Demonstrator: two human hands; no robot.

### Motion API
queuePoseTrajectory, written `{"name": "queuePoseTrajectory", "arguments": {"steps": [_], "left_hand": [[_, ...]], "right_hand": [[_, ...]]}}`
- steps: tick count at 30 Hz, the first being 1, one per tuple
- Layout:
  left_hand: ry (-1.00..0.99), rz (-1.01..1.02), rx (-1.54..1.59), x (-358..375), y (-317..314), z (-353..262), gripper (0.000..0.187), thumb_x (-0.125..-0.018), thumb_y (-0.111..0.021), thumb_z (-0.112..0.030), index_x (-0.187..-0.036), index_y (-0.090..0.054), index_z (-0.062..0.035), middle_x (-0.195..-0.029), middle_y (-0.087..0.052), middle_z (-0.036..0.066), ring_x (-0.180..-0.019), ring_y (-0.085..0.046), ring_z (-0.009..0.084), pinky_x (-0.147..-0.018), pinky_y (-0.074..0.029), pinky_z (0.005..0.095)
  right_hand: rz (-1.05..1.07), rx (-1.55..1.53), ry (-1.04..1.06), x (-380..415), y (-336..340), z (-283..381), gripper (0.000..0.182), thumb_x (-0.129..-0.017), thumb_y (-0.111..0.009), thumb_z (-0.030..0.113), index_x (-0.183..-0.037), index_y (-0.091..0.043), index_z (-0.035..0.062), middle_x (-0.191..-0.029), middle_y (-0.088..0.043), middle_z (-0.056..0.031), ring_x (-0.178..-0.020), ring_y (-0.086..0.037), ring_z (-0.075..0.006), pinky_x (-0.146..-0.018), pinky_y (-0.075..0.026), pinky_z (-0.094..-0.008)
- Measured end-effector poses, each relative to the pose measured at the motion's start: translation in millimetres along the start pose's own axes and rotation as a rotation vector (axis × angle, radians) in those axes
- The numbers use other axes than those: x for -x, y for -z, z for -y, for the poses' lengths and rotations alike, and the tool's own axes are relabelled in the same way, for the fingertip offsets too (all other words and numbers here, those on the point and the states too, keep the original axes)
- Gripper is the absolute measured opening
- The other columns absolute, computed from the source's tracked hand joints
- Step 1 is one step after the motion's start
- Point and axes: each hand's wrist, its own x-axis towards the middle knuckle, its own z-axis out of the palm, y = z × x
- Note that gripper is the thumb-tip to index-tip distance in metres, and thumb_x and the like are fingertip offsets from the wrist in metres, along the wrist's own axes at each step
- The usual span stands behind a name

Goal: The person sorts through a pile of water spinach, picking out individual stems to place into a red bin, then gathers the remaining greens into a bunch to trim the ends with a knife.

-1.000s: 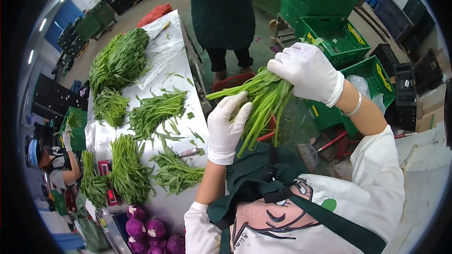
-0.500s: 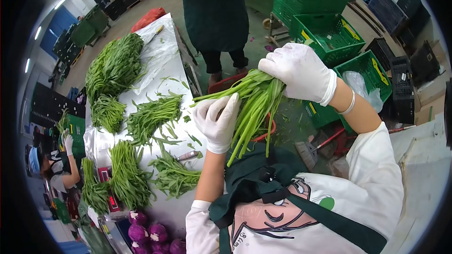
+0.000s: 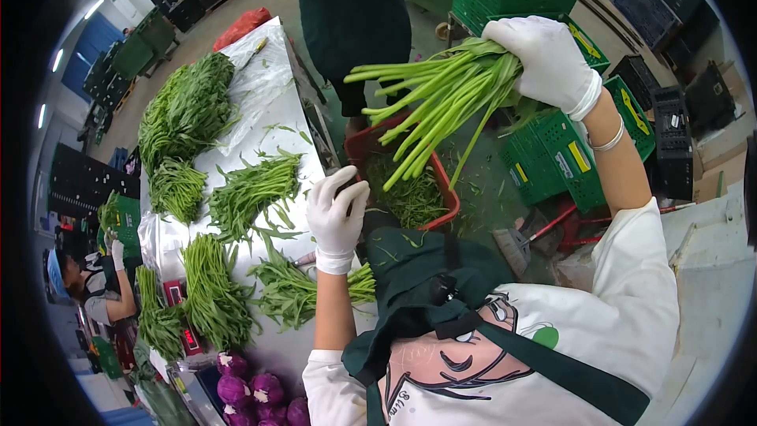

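Note:
My right hand [image 3: 548, 59], in a white glove, is closed around the leafy end of a bunch of water spinach [image 3: 449, 102]. The green stems fan out to the left and down, over a red crate [image 3: 451, 203] with loose stems and leaves in it. Gloved too, my left hand [image 3: 337, 213] hangs above the table edge with its fingers curved apart and nothing in them. Below it on the table lies a smaller bunch of greens [image 3: 288, 292]. Another bunch [image 3: 254, 193] rests to the left of that hand.
The metal table [image 3: 276, 110] carries a large heap of greens [image 3: 185, 106], more bunches, a scale with a red display [image 3: 189, 339] and purple cabbages [image 3: 236, 390]. Green crates [image 3: 544, 162] and a broom [image 3: 512, 251] are on the right. A person in a dark apron [image 3: 347, 16] stands opposite.
My right hand has lifted the bunch up and to the right. My left hand has come away from the stems and moved slightly left, so the red crate shows more.

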Motion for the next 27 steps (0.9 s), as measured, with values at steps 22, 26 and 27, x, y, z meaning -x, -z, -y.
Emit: {"name": "queuePoseTrajectory", "arguments": {"steps": [22, 26, 27], "left_hand": [[0.753, 0.889, 2.215, -61, -18, -63, 0.083, -0.078, -0.06, -0.049, -0.136, -0.029, 0.0024, -0.126, -0.048, 0.026, -0.113, -0.051, 0.0345, -0.098, -0.04, 0.0419], [0.724, 0.934, 2.233, -50, -31, -68, 0.084, -0.077, -0.062, -0.044, -0.137, -0.027, 0.0025, -0.123, -0.051, 0.024, -0.11, -0.054, 0.0327, -0.098, -0.04, 0.0425], [0.714, 0.95, 2.218, -49, -33, -69, 0.085, -0.076, -0.063, -0.043, -0.137, -0.027, 0.0025, -0.122, -0.052, 0.023, -0.109, -0.055, 0.0316, -0.098, -0.04, 0.0423]], "right_hand": [[0.133, -0.218, 0.335, -24, -22, 11, 0.032, -0.06, -0.07, 0.013, -0.086, -0.052, 0.0099, -0.074, -0.055, -0.0063, -0.072, -0.056, -0.0279, -0.063, -0.045, -0.0363], [0.366, -0.291, 0.263, -26, -32, 11, 0.03, -0.06, -0.067, 0.008, -0.086, -0.053, 0.0108, -0.077, -0.057, -0.0058, -0.075, -0.057, -0.0294, -0.064, -0.046, -0.0377], [0.377, -0.309, 0.263, -26, -35, 11, 0.029, -0.06, -0.067, 0.007, -0.086, -0.053, 0.0107, -0.076, -0.056, -0.0059, -0.074, -0.057, -0.0295, -0.064, -0.046, -0.038]]}}
